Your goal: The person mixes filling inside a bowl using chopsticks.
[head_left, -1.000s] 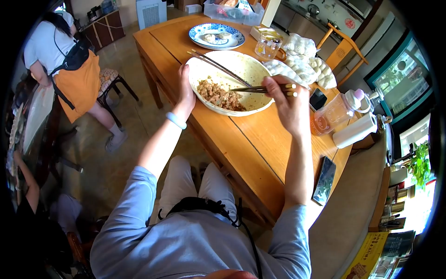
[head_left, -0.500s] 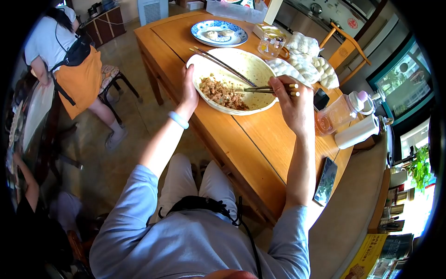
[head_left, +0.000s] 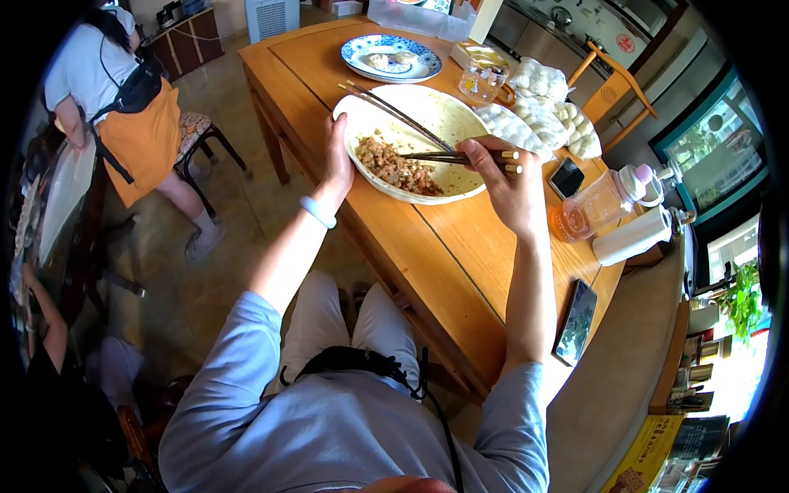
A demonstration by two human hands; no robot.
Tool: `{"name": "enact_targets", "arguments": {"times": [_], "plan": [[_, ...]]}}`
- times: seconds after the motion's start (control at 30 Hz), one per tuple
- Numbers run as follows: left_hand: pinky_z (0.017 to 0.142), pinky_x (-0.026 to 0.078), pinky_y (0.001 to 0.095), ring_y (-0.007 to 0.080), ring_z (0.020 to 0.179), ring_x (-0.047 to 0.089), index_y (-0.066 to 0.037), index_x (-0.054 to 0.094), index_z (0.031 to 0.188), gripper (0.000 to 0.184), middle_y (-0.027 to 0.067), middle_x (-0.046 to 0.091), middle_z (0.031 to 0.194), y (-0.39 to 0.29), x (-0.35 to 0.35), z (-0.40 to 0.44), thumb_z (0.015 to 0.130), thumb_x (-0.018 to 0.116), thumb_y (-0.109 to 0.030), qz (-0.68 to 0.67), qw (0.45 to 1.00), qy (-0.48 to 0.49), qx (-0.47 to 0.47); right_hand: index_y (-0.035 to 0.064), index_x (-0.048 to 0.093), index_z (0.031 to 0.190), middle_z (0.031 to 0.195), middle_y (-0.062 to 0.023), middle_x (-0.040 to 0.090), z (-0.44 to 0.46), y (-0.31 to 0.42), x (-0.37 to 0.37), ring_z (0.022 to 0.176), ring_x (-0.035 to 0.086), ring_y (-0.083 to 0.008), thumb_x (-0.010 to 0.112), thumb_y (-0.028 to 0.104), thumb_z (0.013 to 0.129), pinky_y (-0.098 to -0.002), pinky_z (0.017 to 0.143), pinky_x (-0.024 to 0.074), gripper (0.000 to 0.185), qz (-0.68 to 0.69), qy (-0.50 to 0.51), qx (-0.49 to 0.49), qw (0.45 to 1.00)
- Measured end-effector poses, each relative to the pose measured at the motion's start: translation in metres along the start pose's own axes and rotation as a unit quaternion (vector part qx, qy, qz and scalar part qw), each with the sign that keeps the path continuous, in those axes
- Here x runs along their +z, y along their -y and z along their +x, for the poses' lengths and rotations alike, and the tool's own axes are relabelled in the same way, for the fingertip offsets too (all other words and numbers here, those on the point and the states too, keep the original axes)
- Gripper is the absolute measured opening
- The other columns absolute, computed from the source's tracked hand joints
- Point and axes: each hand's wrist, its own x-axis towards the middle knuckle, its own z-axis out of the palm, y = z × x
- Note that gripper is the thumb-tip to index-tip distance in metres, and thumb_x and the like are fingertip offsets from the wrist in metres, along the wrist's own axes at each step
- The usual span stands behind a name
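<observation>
A large white bowl (head_left: 448, 111) stands on the wooden table, tilted a little toward me, with brown minced filling (head_left: 399, 168) gathered at its near left side. My left hand (head_left: 339, 156) grips the bowl's left rim, fingers partly hidden behind its wall. In my right hand (head_left: 514, 185) is a pair of chopsticks (head_left: 440, 157) held over the right side, their tips in the filling. A second pair of chopsticks (head_left: 394, 113) lies across the bowl from the far left rim down to the inside.
Behind the bowl are a blue-patterned plate (head_left: 349, 59) with two small pale pieces, a glass mug (head_left: 481, 82) and bags of white round items (head_left: 526, 127). Two phones (head_left: 567, 178), a bottle (head_left: 593, 205) and a white roll (head_left: 633, 237) lie rightward. Another person (head_left: 103, 82) stands left.
My right hand has shifted slightly left, and the tips of its chopsticks have moved left through the filling. My left hand stays on the bowl.
</observation>
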Motion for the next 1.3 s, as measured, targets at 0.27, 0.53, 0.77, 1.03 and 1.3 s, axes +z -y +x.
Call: {"name": "enact_targets", "arguments": {"times": [0.27,0.53,0.77,1.03,1.3], "plan": [[0.097,0.029,0.0347,0.0199,0.112,0.041,-0.003,0.038,0.121,0.051,0.0114,0.046,0.119,0.000,-0.003,0.002,0.086,0.049,-0.038,0.019,1.000,-0.004,0.002,0.0010,0.066,0.090,0.073,-0.0145,0.065,0.003,0.000,0.006,0.064,0.063,-0.0222,0.061,0.020,0.083,-0.0301,0.062,0.0481,0.020,0.000,0.024,0.003,1.000],[0.099,0.025,0.0351,0.0199,0.113,0.040,-0.003,0.040,0.119,0.049,0.0118,0.046,0.119,0.001,-0.003,0.002,0.085,0.049,-0.037,0.024,1.000,-0.005,0.013,0.0017,0.066,0.091,0.072,-0.0126,0.065,0.010,-0.008,0.019,0.065,0.063,-0.0179,0.061,0.021,0.084,-0.0282,0.061,0.0473,0.021,0.032,0.000,0.008,0.999],[0.100,0.025,0.0358,0.0204,0.114,0.040,-0.002,0.038,0.121,0.053,0.0134,0.045,0.120,0.003,-0.004,0.004,0.085,0.049,-0.039,0.022,1.000,-0.002,0.011,0.0011,0.067,0.091,0.075,-0.0106,0.066,0.014,-0.033,0.043,0.069,0.062,-0.0147,0.061,0.023,0.084,-0.0270,0.064,0.0477,0.024,0.095,0.001,0.012,0.995],[0.101,0.024,0.0361,0.0219,0.116,0.039,-0.001,0.037,0.123,0.058,0.0146,0.044,0.121,0.003,-0.004,0.004,0.084,0.050,-0.041,0.022,1.000,0.000,0.001,-0.0009,0.066,0.090,0.075,-0.0094,0.066,0.019,-0.041,0.043,0.069,0.061,-0.0139,0.060,0.024,0.085,-0.0254,0.064,0.0471,0.026,0.110,-0.038,-0.024,0.993],[0.103,0.021,0.0373,0.0225,0.119,0.035,-0.001,0.034,0.125,0.062,0.0151,0.041,0.126,0.011,-0.012,0.009,0.082,0.051,-0.043,0.034,0.999,-0.019,-0.012,-0.0048,0.064,0.092,0.083,-0.0096,0.065,0.018,-0.028,0.031,0.078,0.063,-0.0154,0.056,0.023,0.088,-0.0264,0.074,0.0515,0.029,0.274,0.022,0.056,0.960]]}}
